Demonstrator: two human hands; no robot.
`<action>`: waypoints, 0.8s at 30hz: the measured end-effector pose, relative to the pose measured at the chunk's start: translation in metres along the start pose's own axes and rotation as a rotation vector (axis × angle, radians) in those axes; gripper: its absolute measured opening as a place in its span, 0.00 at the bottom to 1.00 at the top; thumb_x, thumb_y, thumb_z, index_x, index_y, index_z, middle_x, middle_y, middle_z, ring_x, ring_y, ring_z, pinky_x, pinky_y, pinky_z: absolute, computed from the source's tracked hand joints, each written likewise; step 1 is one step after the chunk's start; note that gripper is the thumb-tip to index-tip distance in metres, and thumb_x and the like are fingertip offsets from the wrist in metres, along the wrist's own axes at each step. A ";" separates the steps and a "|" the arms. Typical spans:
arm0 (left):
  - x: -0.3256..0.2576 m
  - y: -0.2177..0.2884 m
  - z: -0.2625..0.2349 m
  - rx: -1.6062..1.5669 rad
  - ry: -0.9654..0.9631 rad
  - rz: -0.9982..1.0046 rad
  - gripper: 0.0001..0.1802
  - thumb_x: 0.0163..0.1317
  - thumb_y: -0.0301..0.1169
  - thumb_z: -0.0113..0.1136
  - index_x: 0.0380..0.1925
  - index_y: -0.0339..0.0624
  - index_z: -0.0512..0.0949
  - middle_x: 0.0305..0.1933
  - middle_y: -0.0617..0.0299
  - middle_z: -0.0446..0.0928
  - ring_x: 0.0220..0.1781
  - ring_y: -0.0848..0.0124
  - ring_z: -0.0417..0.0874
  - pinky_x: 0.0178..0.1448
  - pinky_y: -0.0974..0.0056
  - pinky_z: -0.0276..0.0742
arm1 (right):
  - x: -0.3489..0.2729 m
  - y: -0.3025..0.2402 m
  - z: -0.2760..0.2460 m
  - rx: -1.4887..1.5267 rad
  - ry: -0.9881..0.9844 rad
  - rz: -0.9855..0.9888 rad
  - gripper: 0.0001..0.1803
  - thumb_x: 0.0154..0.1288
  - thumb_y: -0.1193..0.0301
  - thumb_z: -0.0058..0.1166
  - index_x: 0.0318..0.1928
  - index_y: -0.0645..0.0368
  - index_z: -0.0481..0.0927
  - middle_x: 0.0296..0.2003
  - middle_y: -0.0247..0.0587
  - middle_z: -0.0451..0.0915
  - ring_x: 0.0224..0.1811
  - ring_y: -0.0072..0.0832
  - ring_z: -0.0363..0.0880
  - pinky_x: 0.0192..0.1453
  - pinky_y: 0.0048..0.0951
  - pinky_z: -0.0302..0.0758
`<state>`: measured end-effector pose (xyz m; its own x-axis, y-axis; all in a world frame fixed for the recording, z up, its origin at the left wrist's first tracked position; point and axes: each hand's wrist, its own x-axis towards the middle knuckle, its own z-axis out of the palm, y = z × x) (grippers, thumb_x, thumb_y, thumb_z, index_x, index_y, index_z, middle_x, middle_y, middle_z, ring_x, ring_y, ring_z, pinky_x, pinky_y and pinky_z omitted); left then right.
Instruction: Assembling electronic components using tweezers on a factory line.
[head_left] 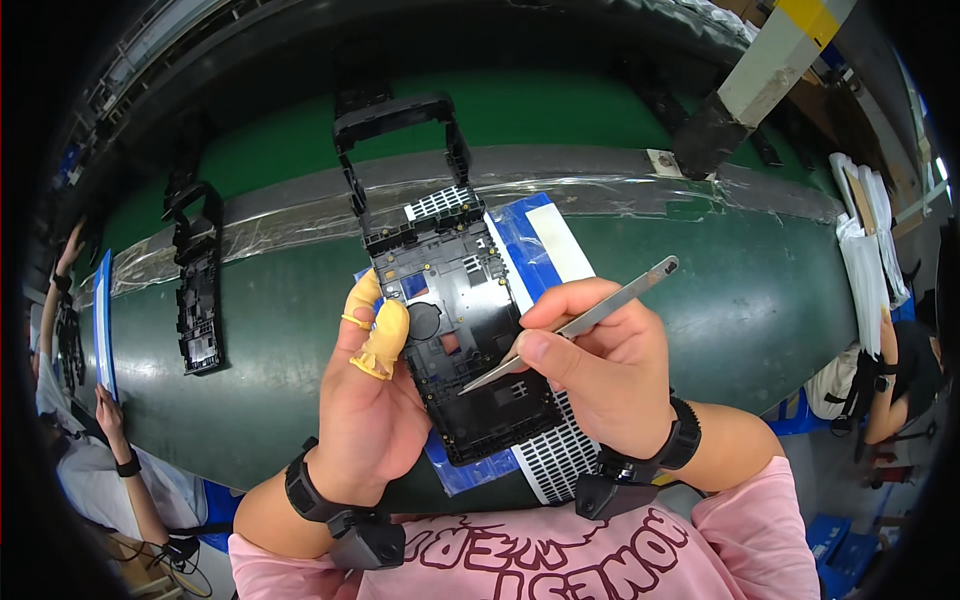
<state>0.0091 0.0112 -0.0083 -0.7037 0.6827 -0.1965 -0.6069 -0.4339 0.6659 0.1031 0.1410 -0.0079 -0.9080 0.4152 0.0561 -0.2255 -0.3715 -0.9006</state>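
Far left, another black frame (198,275) lies flat on the green belt (720,300), well apart from the work; a blue-edged panel (103,325) stands beside it; other people's arms show at the left rim.

Left hand (365,400) closed around the left long edge of the black plastic frame (455,330), yellow finger cots (385,335) on the gripping fingers, thumb pressed on the face near a round recess; the frame is held tilted above the belt, over a blue and white sheet (530,240) and a white perforated strip (560,460).

Judgement on handling: thin moulded plastic, light, fairly stiff along its length but with narrow ribs, cut-outs and an open loop at the top end that would likely flex or snap if levered; smooth surface, so the cots probably help grip; best held by the long side rails, as now, not by the open top bracket.

Right hand (600,365) pinched shut on metal tweezers (575,325), pen-style; the tip rests at the frame's lower middle, the tail points up and right.

Room: open belt to the right of the hands; the taped ridge (600,185) runs across behind the frame's top end, near it; white stacked sheets (865,250) and a person seated at the far right rim, well clear; the near table edge lies just below the wrists, so little space towards the body.
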 end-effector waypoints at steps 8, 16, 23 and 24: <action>-0.001 0.001 -0.002 -0.002 -0.024 0.010 0.19 0.60 0.31 0.42 0.52 0.46 0.57 0.47 0.61 0.67 0.44 0.74 0.71 0.47 0.68 0.70 | 0.000 0.003 0.002 -0.024 -0.011 -0.014 0.09 0.52 0.82 0.51 0.36 0.65 0.71 0.29 0.36 0.74 0.29 0.16 0.73 0.32 0.13 0.70; -0.003 0.002 -0.005 0.006 -0.018 0.021 0.18 0.61 0.31 0.42 0.51 0.46 0.57 0.48 0.61 0.67 0.46 0.74 0.70 0.48 0.67 0.69 | 0.001 0.003 0.005 -0.030 -0.017 -0.017 0.09 0.52 0.82 0.51 0.36 0.65 0.71 0.29 0.36 0.74 0.29 0.15 0.73 0.32 0.13 0.69; -0.008 -0.001 0.001 0.137 -0.120 0.061 0.36 0.46 0.16 0.53 0.55 0.48 0.51 0.47 0.61 0.64 0.46 0.72 0.67 0.48 0.68 0.67 | 0.000 -0.001 0.003 -0.051 0.002 -0.054 0.07 0.52 0.81 0.51 0.34 0.65 0.71 0.26 0.33 0.73 0.26 0.12 0.70 0.28 0.11 0.66; -0.009 -0.003 0.005 0.144 -0.062 0.037 0.46 0.37 0.11 0.55 0.57 0.49 0.48 0.48 0.60 0.62 0.46 0.71 0.65 0.49 0.67 0.67 | -0.002 -0.004 0.003 -0.092 0.007 -0.047 0.07 0.52 0.81 0.51 0.33 0.64 0.72 0.26 0.31 0.72 0.26 0.11 0.69 0.28 0.11 0.65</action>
<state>0.0193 0.0093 -0.0046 -0.6977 0.7048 -0.1285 -0.5187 -0.3732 0.7692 0.1041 0.1388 -0.0032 -0.8946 0.4364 0.0965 -0.2342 -0.2737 -0.9329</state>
